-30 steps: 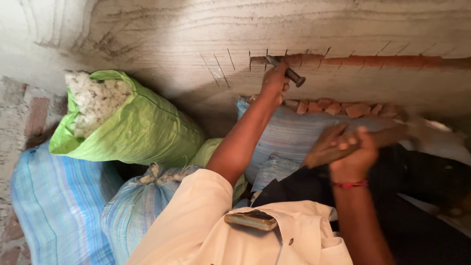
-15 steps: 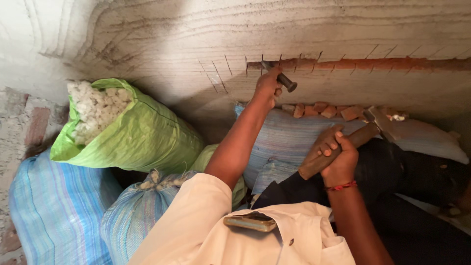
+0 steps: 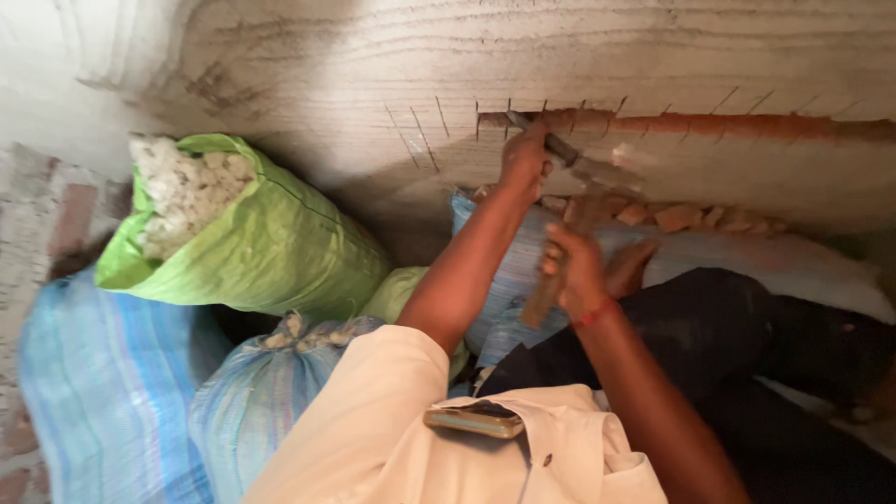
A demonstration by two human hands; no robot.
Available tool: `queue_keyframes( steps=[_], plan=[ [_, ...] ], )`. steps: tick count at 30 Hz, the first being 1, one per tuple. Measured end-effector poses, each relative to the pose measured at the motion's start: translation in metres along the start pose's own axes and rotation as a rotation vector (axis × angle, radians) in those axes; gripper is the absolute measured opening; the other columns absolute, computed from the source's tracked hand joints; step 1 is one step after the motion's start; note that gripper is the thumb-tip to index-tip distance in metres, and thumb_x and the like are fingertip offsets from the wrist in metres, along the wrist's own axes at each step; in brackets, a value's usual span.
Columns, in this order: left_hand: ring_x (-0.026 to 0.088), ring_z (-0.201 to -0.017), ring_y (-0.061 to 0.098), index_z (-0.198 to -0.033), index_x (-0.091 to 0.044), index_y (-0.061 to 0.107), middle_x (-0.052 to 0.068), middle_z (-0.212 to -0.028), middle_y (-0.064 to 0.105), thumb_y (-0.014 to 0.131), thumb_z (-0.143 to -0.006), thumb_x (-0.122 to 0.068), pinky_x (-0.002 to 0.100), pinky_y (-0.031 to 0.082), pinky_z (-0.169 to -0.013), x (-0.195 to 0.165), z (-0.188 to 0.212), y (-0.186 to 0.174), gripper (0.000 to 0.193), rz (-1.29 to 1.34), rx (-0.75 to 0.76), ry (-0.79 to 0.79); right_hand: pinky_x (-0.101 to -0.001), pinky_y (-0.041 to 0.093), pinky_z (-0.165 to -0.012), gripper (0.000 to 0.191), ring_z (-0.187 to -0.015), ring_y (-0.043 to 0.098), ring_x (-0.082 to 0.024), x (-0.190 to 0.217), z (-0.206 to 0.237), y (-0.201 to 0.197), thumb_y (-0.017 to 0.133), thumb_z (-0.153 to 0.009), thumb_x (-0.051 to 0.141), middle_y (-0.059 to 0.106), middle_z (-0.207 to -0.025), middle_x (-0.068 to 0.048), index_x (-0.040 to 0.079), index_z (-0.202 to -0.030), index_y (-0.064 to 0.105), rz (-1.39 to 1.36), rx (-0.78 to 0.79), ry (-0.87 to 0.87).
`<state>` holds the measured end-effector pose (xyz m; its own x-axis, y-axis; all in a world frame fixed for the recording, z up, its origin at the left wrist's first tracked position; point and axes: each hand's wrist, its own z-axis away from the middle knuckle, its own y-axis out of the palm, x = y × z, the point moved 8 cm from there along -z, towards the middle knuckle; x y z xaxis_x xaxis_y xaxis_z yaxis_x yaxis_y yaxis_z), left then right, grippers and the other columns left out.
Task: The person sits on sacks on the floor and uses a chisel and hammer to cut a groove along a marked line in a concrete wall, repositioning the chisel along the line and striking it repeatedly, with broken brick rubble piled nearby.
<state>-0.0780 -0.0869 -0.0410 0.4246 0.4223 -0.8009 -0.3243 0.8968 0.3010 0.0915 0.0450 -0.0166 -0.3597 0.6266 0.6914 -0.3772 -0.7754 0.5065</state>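
Left hand [image 3: 523, 161], fingers wrapped tight round a dark metal chisel [image 3: 546, 140], holds its tip at the left end of a horizontal groove [image 3: 709, 124] cut through the grey plastered wall [image 3: 373, 56], where red brick shows. Thin scored lines cross the plaster above and left of the groove. Right hand [image 3: 574, 273], fist closed on the wooden handle of a hammer [image 3: 569, 233], carries the blurred hammer head up close to the rear end of the chisel; contact cannot be made out. A red thread circles the right wrist. Broken brick pieces [image 3: 672, 217] lie in a row below the groove, on top of a pale blue-striped woven sack [image 3: 523, 252]. At left, an open green woven sack [image 3: 271, 243] is filled with white lumps; beneath it lie a tied blue-white sack [image 3: 252, 392] and a flat blue striped one [image 3: 103, 383]. A dark flat phone [image 3: 474, 420] sits in the cream shirt's chest pocket.
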Motion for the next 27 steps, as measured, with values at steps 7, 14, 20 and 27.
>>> queue_keyframes(
  steps=[7,14,20,27],
  plan=[
    [0.017,-0.039,0.044,-0.072,-0.01,0.054,0.005,-0.058,0.047,0.064,-0.086,-0.041,0.035,0.027,-0.035,0.0,-0.008,0.001,0.035,0.031,0.001,0.015,-0.0296,0.048,-0.056,0.013,-0.052,0.047,-0.011,0.092,0.025,-0.044,0.07,-0.094,0.02,0.046,-0.068,0.006,0.021,-0.089,0.058,-0.151,-0.043,-0.146],
    [0.012,-0.047,0.039,-0.075,-0.014,0.052,0.0,-0.062,0.044,0.081,-0.086,-0.037,0.034,0.027,-0.041,-0.002,-0.001,0.003,0.038,0.085,0.065,0.024,-0.0315,0.047,-0.05,0.009,-0.051,0.053,-0.016,0.013,0.011,-0.024,0.059,-0.09,0.015,0.057,-0.072,-0.001,0.017,-0.095,0.067,-0.096,-0.041,-0.162],
    [0.017,-0.039,0.043,-0.069,-0.011,0.056,0.005,-0.054,0.047,0.069,-0.079,-0.042,0.034,0.027,-0.035,-0.006,-0.004,0.002,0.035,0.072,-0.035,-0.063,-0.0301,0.055,-0.062,0.021,-0.068,0.064,-0.015,0.053,-0.018,-0.042,0.063,-0.094,0.027,0.065,-0.087,-0.002,0.011,-0.107,0.07,0.133,-0.027,-0.26],
    [0.017,-0.041,0.046,-0.07,-0.011,0.052,0.004,-0.057,0.048,0.068,-0.085,-0.041,0.035,0.03,-0.035,0.001,-0.009,0.003,0.037,0.068,0.001,-0.005,-0.0351,0.05,-0.057,0.027,-0.06,0.055,-0.017,0.095,0.02,-0.049,0.053,-0.105,0.036,0.052,-0.072,0.001,0.018,-0.086,0.052,-0.267,0.059,-0.394]
  ],
)
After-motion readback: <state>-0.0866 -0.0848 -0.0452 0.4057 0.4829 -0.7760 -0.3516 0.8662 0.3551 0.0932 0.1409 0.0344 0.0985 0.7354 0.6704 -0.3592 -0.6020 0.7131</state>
